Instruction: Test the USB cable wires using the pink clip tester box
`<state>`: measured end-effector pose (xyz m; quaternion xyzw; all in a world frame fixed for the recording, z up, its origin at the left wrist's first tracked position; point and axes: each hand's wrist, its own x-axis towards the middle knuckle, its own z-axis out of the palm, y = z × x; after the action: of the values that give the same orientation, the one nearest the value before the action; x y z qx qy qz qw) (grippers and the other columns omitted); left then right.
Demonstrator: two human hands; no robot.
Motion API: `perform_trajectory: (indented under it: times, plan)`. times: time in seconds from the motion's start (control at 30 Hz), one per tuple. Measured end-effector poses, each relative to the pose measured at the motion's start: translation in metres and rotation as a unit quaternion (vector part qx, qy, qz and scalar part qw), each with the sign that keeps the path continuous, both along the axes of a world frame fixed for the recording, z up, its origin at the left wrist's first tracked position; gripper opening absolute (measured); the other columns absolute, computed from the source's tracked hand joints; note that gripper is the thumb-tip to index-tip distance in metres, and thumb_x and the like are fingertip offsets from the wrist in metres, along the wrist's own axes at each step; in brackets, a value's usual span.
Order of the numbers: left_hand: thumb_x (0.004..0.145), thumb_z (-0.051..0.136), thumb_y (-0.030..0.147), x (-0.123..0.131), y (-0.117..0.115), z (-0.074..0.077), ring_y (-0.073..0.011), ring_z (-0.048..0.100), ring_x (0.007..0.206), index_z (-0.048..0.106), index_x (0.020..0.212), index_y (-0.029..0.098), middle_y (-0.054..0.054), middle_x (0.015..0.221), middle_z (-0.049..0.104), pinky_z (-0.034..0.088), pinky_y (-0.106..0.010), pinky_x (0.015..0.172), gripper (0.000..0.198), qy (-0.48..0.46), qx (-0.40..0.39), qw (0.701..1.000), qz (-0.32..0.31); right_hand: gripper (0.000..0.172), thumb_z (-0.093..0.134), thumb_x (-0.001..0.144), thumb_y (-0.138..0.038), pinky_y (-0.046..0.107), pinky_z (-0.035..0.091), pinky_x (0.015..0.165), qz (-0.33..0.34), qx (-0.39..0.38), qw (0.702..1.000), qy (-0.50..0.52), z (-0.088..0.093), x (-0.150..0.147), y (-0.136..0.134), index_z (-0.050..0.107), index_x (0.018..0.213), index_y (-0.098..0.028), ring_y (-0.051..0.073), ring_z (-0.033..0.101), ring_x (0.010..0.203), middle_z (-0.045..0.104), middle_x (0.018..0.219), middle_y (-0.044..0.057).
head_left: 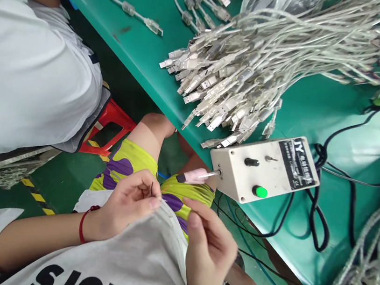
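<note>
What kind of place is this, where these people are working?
Probably a cable assembly workshop. A big bundle of USB cables lies on a green workbench, beside a small white control box with a green button.

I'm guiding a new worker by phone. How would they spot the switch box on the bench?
On the green table, look at the near edge, just below the heap of silvery cables. The cream box sits there; alone among its neighbours it has a green button, a black knob and a pink-sleeved rod pointing toward the left hand and its thin dark strand.
</note>
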<state>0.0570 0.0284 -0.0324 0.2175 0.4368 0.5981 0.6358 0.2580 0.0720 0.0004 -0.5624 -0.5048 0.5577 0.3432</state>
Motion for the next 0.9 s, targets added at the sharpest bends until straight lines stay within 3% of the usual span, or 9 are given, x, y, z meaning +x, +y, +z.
perform_trajectory:
  times: [0.17,0.27,0.43,0.5,0.63,0.73,0.8,0.9]
  plan:
    - [0.109,0.083,0.039,0.002,0.0,0.009,-0.0116,0.047,0.071,0.071,0.102,0.022,0.002,0.083,0.056,0.04,-0.023,0.065,0.022,0.027,0.057,0.994,-0.085,0.03,0.098,0.092,-0.059,0.026,0.042,0.062,0.024,-0.163,0.971,0.174,-0.009,-0.03,0.002,0.095,0.102,-0.031,0.012,0.043,0.061,0.054,0.064,-0.004]
    - [0.111,0.08,0.037,0.004,0.003,0.009,-0.011,0.041,0.067,0.068,0.1,0.022,0.003,0.081,0.053,0.034,-0.025,0.061,0.022,0.036,0.058,0.992,-0.104,0.031,0.104,0.085,-0.057,0.025,0.044,0.065,-0.001,-0.178,0.966,0.186,-0.011,-0.031,0.005,0.093,0.092,-0.029,0.011,0.048,0.065,0.063,0.067,-0.002]
    - [0.11,0.079,0.034,0.003,0.003,0.006,-0.0125,0.043,0.07,0.068,0.103,0.022,0.004,0.081,0.051,0.036,-0.026,0.063,0.017,0.048,0.071,0.991,-0.099,0.031,0.107,0.08,-0.055,0.029,0.055,0.073,-0.014,-0.221,0.952,0.21,-0.007,-0.032,0.009,0.093,0.087,-0.029,0.015,0.064,0.071,0.078,0.076,0.003]
    - [0.11,0.078,0.033,0.002,0.004,0.005,-0.0129,0.045,0.072,0.07,0.108,0.023,0.003,0.084,0.052,0.038,-0.025,0.065,0.013,0.047,0.075,0.991,-0.1,0.028,0.108,0.08,-0.053,0.028,0.055,0.072,-0.018,-0.235,0.945,0.228,-0.005,-0.035,0.012,0.093,0.086,-0.029,0.014,0.064,0.069,0.079,0.075,0.002]
    - [0.112,0.075,0.03,0.0,0.008,0.005,-0.0123,0.05,0.073,0.07,0.11,0.024,0.003,0.085,0.055,0.041,-0.024,0.066,0.007,0.045,0.074,0.992,-0.096,0.025,0.108,0.08,-0.048,0.022,0.046,0.061,-0.022,-0.236,0.939,0.249,-0.003,-0.043,0.017,0.093,0.084,-0.028,0.009,0.051,0.059,0.072,0.069,-0.001]
    - [0.109,0.076,0.028,-0.002,0.011,0.006,-0.012,0.05,0.071,0.071,0.106,0.023,0.003,0.084,0.057,0.042,-0.023,0.065,0.008,0.05,0.072,0.992,-0.085,0.027,0.108,0.079,-0.047,0.023,0.039,0.055,-0.02,-0.23,0.942,0.244,-0.003,-0.047,0.019,0.092,0.082,-0.026,0.006,0.034,0.052,0.065,0.063,-0.003]
    - [0.107,0.077,0.029,-0.002,0.013,0.007,-0.0123,0.051,0.068,0.071,0.102,0.022,0.002,0.081,0.058,0.041,-0.024,0.062,0.011,0.057,0.057,0.993,-0.089,0.035,0.104,0.082,-0.054,0.025,0.036,0.054,-0.026,-0.213,0.951,0.221,-0.005,-0.047,0.021,0.089,0.081,-0.023,0.007,0.027,0.05,0.054,0.056,-0.006]
    - [0.103,0.079,0.031,-0.003,0.015,0.007,-0.0136,0.054,0.066,0.07,0.097,0.021,0.001,0.077,0.059,0.039,-0.026,0.059,0.015,0.072,0.027,0.992,-0.097,0.054,0.084,0.094,-0.073,0.028,0.033,0.055,-0.067,-0.182,0.966,0.171,-0.012,-0.044,0.029,0.082,0.081,-0.021,0.012,0.031,0.05,0.042,0.049,-0.007]
